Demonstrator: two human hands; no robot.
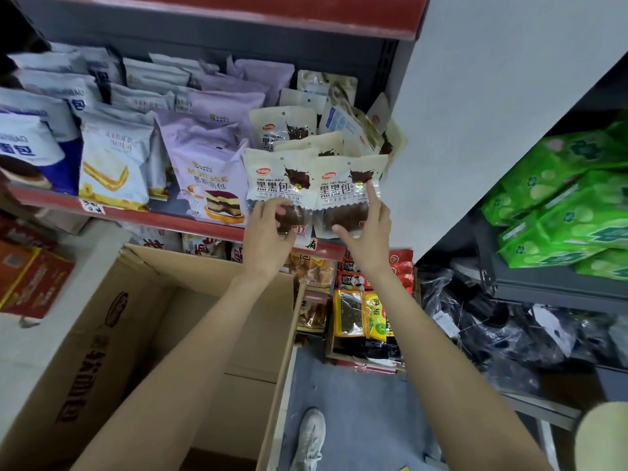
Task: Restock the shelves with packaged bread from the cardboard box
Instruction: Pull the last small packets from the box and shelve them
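At red-edged shelf (190,222) front: left hand (268,229) pinched cream chocolate-bread packet (277,188); right hand (368,232), fingers apart, steadied its twin (346,192). Risk: upright packets likely tip forward once released, falling toward open cardboard box (136,334).

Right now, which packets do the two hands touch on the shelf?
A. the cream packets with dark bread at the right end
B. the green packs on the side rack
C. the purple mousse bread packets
A: the left hand and the right hand each rest on a front cream packet of dark bread at the shelf's right end.
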